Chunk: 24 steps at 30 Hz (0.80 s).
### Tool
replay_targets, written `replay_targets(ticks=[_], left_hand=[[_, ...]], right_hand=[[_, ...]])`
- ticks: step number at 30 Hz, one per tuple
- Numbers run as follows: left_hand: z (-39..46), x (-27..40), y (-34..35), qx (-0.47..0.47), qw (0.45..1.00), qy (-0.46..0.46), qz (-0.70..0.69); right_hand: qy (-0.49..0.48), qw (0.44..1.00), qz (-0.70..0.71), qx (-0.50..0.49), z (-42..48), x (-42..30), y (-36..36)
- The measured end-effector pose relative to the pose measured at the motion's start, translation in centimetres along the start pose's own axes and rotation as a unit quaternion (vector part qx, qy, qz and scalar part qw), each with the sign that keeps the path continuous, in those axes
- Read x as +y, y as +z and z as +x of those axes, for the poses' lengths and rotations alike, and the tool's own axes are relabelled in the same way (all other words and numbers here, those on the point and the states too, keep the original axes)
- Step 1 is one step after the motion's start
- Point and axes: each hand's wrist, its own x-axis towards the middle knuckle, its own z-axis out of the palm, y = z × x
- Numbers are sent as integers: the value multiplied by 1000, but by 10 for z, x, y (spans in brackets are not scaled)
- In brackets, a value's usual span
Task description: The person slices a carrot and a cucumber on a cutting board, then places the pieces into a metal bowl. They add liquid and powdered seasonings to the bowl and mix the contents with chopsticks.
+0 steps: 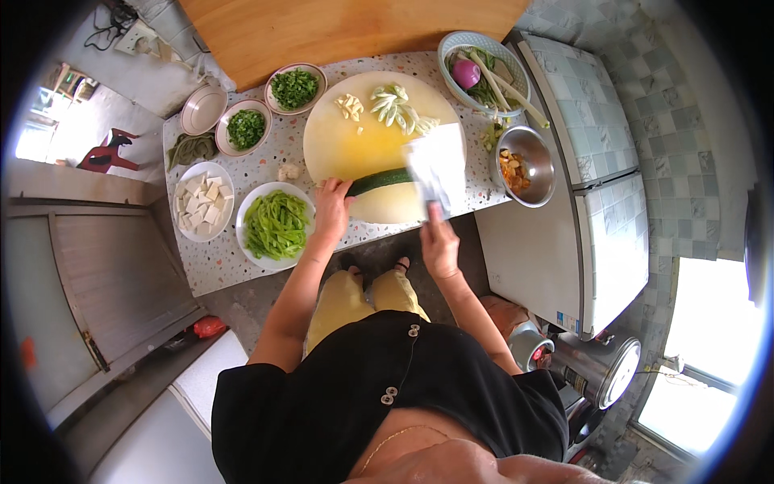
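A long dark-green cucumber [381, 180] lies across the near part of a round cutting board [338, 145]. My left hand [332, 209] holds its left end, fingers over the tip. In my right hand [440, 247] is the handle of a cleaver [434, 166], whose broad blade is blurred and glaring. The blade stands at the cucumber's right end and hides what is there; whether it touches cannot be told. Farther back on the board are a small pile of chopped garlic [349, 107] and sliced scallion pieces [393, 106].
On the left stand plates of tofu cubes [204, 204] and sliced green pepper [276, 224], two bowls of chopped greens [246, 129] [294, 89] and another bowl [204, 110]. At right are a vegetable basket [447, 51], a steel bowl [541, 172] and a refrigerator [538, 242].
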Motion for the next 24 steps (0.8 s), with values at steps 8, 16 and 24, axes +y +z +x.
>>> replay_targets(ticks=[8,16,24], left_hand=[[-29,7,-24,28,998,-51,10],[-37,25,-65,169,985,-41,-20],[-80,28,-81,194,974,-106,-50]], right_hand=[[-3,997,32,-69,43,-49,-31],[44,949,-87,-300,10,-13,45],[-7,983,-58,-174,-9,-50,47]])
